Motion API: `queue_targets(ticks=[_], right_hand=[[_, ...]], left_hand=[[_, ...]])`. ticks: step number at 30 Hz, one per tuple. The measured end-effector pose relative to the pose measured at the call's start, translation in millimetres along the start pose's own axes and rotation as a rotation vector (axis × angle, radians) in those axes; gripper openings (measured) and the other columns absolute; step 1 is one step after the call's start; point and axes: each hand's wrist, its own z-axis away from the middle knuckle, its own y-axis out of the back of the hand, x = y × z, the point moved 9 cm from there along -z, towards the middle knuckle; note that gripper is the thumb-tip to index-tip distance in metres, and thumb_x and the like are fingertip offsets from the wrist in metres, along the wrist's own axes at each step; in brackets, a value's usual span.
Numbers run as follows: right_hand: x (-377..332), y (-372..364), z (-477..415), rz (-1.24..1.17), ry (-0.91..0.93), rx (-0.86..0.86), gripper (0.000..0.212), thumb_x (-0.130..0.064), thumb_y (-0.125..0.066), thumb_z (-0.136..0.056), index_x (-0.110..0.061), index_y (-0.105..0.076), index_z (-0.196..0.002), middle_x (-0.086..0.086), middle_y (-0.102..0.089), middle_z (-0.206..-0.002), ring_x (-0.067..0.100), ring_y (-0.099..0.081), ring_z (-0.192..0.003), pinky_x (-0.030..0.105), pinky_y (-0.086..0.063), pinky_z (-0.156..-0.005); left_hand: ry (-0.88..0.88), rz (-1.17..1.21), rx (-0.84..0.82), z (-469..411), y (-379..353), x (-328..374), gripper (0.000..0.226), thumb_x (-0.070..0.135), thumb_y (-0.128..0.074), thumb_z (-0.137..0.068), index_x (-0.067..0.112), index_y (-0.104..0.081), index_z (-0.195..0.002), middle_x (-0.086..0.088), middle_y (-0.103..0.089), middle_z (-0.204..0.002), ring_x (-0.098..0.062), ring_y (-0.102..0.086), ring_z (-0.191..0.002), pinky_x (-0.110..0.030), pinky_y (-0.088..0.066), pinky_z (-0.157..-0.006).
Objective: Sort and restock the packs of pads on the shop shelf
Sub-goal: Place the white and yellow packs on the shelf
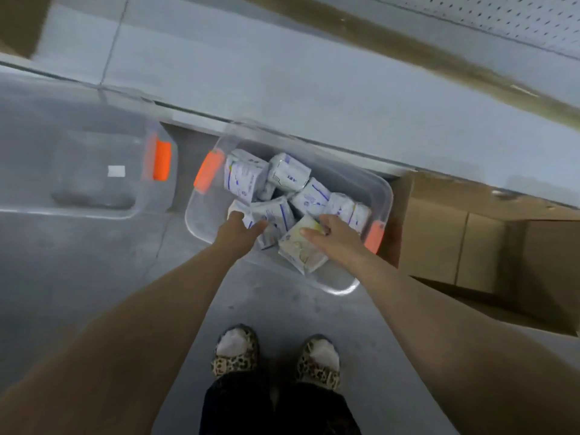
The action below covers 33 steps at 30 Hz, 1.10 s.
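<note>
Clear bin (pixel 201 229) of pad packs (pixel 246 177), left hand (pixel 241 226) gripping a white pack (pixel 276 211), right hand (pixel 334 232) gripping a yellowish pack (pixel 301 249)

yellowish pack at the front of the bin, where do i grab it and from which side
Come from above: the yellowish pack lies on top, broad face up, against the near wall of the bin. Pinch across its narrow width at the far end, where the right hand touches it.
</note>
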Motion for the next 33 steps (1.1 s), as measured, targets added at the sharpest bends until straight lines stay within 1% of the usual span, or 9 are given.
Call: queue_targets(ticks=[5, 10, 15, 18, 21, 24, 27, 29, 33], right_hand=[[14, -13, -27, 0.05, 0.013, 0.031, 0.077, -0.059, -0.073, -0.082, -0.018, -0.052, -0.144, 0.001, -0.057, -0.141, 0.022, -0.054, -0.128, 0.035, -0.044, -0.106], [14, -12, -36, 0.015, 0.03, 0.002, 0.082, -0.063, -0.079, -0.071, -0.016, -0.062, -0.136, 0.005, -0.061, -0.137, 0.022, -0.057, -0.124, 0.042, -0.048, -0.107], [19, -14, -35, -0.073, 0.022, -0.023, 0.077, -0.051, -0.088, -0.069, -0.017, -0.06, -0.132, -0.003, -0.065, -0.125, 0.015, -0.061, -0.114, 0.04, -0.051, -0.102], [26, -15, -34, -0.145, -0.001, -0.044, 0.081, -0.049, -0.091, -0.067, -0.02, -0.054, -0.133, -0.005, -0.06, -0.126, 0.014, -0.058, -0.117, 0.039, -0.05, -0.103], [25, -8, -23, -0.19, -0.013, -0.041, 0.082, -0.043, -0.091, -0.069, -0.023, -0.047, -0.136, -0.005, -0.054, -0.129, 0.014, -0.055, -0.117, 0.037, -0.052, -0.099], [25, 0, 1, -0.314, -0.044, -0.052, 0.086, -0.038, -0.089, -0.074, -0.029, -0.04, -0.144, -0.005, -0.052, -0.134, 0.015, -0.058, -0.115, 0.032, -0.057, -0.082], [29, 12, 41, -0.45, -0.121, -0.049, 0.068, -0.034, -0.085, -0.08, -0.027, -0.048, -0.136, -0.002, -0.065, -0.114, 0.006, -0.069, -0.078, 0.02, -0.051, -0.053], [29, 25, 71, -0.534, -0.168, -0.011, 0.059, -0.032, -0.085, -0.081, -0.025, -0.051, -0.128, -0.002, -0.067, -0.108, 0.002, -0.068, -0.065, 0.02, -0.052, -0.05], [10, 56, 139, -0.697, -0.231, 0.096, 0.071, -0.044, -0.092, -0.068, -0.03, -0.053, -0.126, -0.005, -0.07, -0.116, 0.015, -0.074, -0.093, 0.034, -0.061, -0.065]], left_hand=[[0.038, 0.166, -0.016, -36, -23, -5, 0.075, 0.051, -0.067, -0.089, 0.007, -0.04, -0.144, -0.011, -0.051, -0.139, -0.03, -0.051, -0.126, -0.034, -0.042, -0.092], [0.093, 0.278, -0.05, -53, -36, -10, 0.085, 0.059, -0.078, -0.076, 0.007, -0.046, -0.135, -0.008, -0.057, -0.129, -0.029, -0.06, -0.114, -0.042, -0.055, -0.093], [0.158, 0.368, -0.071, -58, -49, -10, 0.049, 0.049, -0.076, -0.083, 0.011, -0.051, -0.1, -0.01, -0.059, -0.11, -0.026, -0.063, -0.096, -0.035, -0.053, -0.077], [0.156, 0.398, -0.065, -60, -46, -11, 0.07, 0.051, -0.083, -0.074, 0.005, -0.058, -0.121, -0.01, -0.064, -0.117, -0.022, -0.06, -0.092, -0.03, -0.047, -0.064], [0.168, 0.459, -0.046, -54, -38, -10, 0.084, 0.051, -0.087, -0.068, 0.007, -0.054, -0.132, -0.008, -0.061, -0.128, -0.025, -0.059, -0.107, -0.035, -0.048, -0.074], [0.161, 0.533, -0.024, -36, -23, -6, 0.073, 0.046, -0.087, -0.072, 0.009, -0.056, -0.127, -0.003, -0.061, -0.122, -0.022, -0.059, -0.1, -0.033, -0.046, -0.071], [0.179, 0.621, -0.021, 5, -2, 1, 0.07, 0.041, -0.086, -0.074, 0.007, -0.057, -0.127, -0.004, -0.061, -0.121, -0.022, -0.058, -0.102, -0.032, -0.045, -0.075], [0.176, 0.649, -0.043, 38, 13, 8, 0.069, 0.042, -0.086, -0.074, 0.007, -0.059, -0.127, -0.005, -0.063, -0.121, -0.021, -0.058, -0.104, -0.033, -0.045, -0.078], [0.155, 0.684, -0.115, 114, 45, 31, 0.057, 0.044, -0.083, -0.077, 0.013, -0.062, -0.12, -0.001, -0.068, -0.117, -0.013, -0.061, -0.098, -0.033, -0.045, -0.089]])
